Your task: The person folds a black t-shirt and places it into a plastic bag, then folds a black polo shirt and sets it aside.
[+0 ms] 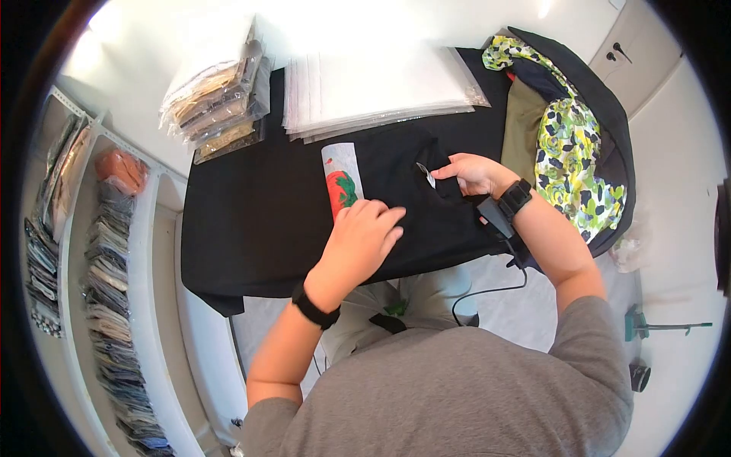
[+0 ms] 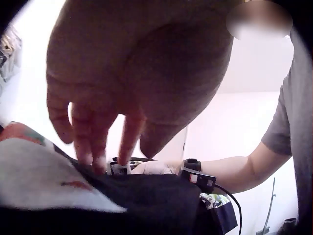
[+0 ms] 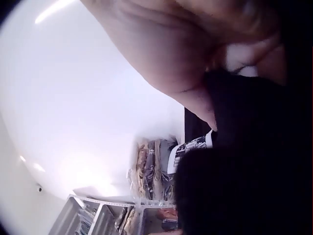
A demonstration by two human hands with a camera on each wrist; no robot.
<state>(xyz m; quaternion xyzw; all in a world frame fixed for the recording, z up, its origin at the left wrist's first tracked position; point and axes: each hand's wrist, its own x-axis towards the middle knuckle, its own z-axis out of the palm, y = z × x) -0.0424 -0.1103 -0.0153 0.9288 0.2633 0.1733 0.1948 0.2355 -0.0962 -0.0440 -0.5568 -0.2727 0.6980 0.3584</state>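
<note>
A folded black T-shirt lies on the black-covered table, with a grey, red and green print showing along its left side. My right hand pinches the neckline, its thumb at a printed white neck label. The label also shows close by the thumb in the right wrist view. Over the printed edge is my left hand, fingers loosely bent and spread. In the left wrist view, the left hand's fingertips point down at the black cloth, right beside the print.
Bagged garments are stacked at the back left, beside a pile of clear plastic bags. Floral cloth and olive cloth lie at the right. Shelves of packed clothes stand left. A cable hangs from the right wrist device.
</note>
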